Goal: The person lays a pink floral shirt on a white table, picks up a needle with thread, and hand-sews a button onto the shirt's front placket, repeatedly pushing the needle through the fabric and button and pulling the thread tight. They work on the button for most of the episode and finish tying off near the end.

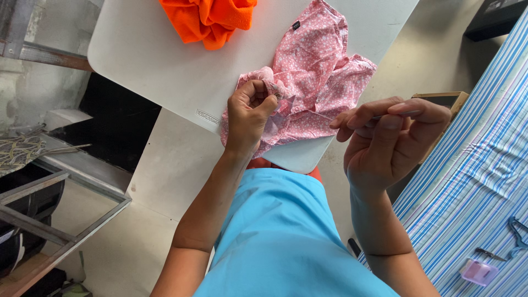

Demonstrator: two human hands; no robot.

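Observation:
A pink garment with small white dots (pixel 316 71) lies crumpled on a white table (pixel 154 60), hanging over its near edge. My left hand (pixel 248 113) pinches a fold of this fabric near the edge. My right hand (pixel 388 137) is raised to the right of the garment, thumb and fingers pressed together on a thin needle, with a fine thread running from it toward the cloth.
An orange cloth (pixel 209 19) lies at the table's far side. A blue-striped sheet (pixel 478 165) at right carries scissors (pixel 517 234) and a small pink box (pixel 477 271). A metal frame (pixel 49 214) stands at left. My blue clothing (pixel 280 236) fills the foreground.

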